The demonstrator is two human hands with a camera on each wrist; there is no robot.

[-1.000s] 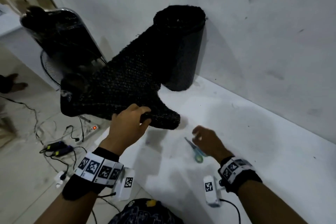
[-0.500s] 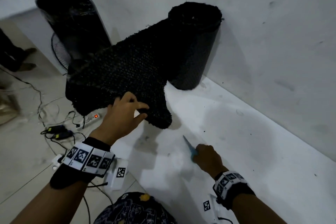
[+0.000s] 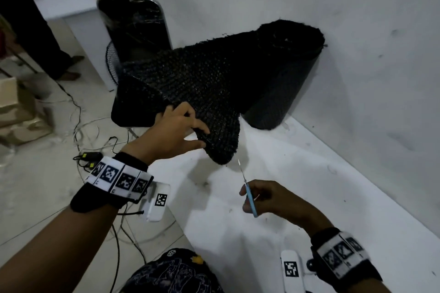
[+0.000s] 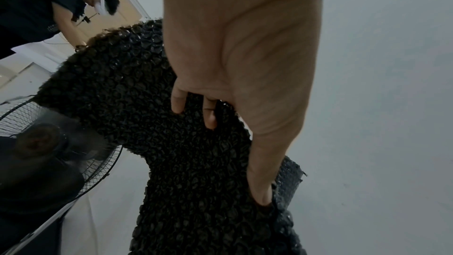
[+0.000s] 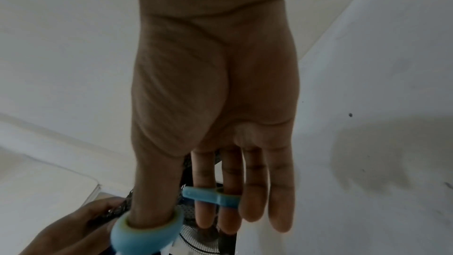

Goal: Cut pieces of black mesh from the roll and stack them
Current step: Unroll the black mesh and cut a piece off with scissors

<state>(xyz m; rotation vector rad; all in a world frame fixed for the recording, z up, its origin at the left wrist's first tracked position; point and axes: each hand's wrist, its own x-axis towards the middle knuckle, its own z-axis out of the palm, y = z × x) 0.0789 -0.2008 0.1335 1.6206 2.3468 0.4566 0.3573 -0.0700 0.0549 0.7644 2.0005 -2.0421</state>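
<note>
A roll of black mesh (image 3: 283,74) stands upright on the white table (image 3: 309,185) against the wall. Its loose end (image 3: 202,85) is pulled out to the left and held up off the table. My left hand (image 3: 176,133) pinches the lower edge of that mesh (image 4: 196,172) between thumb and fingers. My right hand (image 3: 266,197) holds blue-handled scissors (image 3: 248,194) just below the mesh's hanging corner, blade tip pointing up at it. In the right wrist view my thumb and fingers sit through the blue handle loops (image 5: 149,228).
A standing fan (image 3: 133,31) wrapped in dark plastic stands behind the mesh, left of the table. Cables and a power strip (image 3: 88,157) lie on the tiled floor. Cardboard boxes (image 3: 14,112) sit at far left. Another person (image 4: 44,5) stands beyond the fan.
My right hand picked the scissors up off the table and raised them toward the mesh corner. My left hand kept its hold on the mesh, drawn out further from the roll.
</note>
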